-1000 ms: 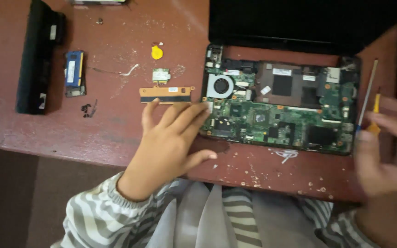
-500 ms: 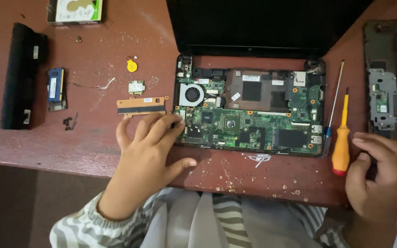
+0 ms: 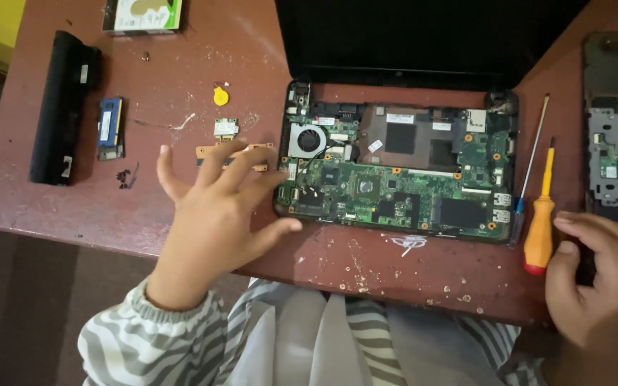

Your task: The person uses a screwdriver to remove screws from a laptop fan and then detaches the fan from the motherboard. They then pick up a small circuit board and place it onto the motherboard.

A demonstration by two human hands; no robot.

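I see the opened small laptop w/ bare green circuit board (image 3: 395,175) at frame centre on the worn reddish-brown wooden counter (image 3: 180,207), black screen tilted back at top. Judging by that, teardown looks well along: top cover off, board & grey round fan exposed, board itself not yet lifted out.

Left hand (image 3: 216,214) spread flat, fingers wide open, gripping nothing; fingertips over the thin copper-coloured strip board (image 3: 234,151) and touching the laptop's lower left edge. Right hand (image 3: 599,275) at lower right, loosely curled open, holding nothing, thumb just beside the orange-handled screwdriver (image 3: 541,221).

Count: 2 screwdrivers — the orange one plus 1 thin blue-tipped screwdriver (image 3: 532,164) next to it. 1 long black battery pack (image 3: 62,107) far left, 1 blue memory stick (image 3: 110,127) beside it, 1 small green square card (image 3: 226,128), 1 yellow round coin-cell piece (image 3: 220,95), 1 silver drive w/ green label (image 3: 143,14) upper left, 1 dark grey cover panel (image 3: 613,143) at right edge. Tiny black screws near the memory stick; can't count them.
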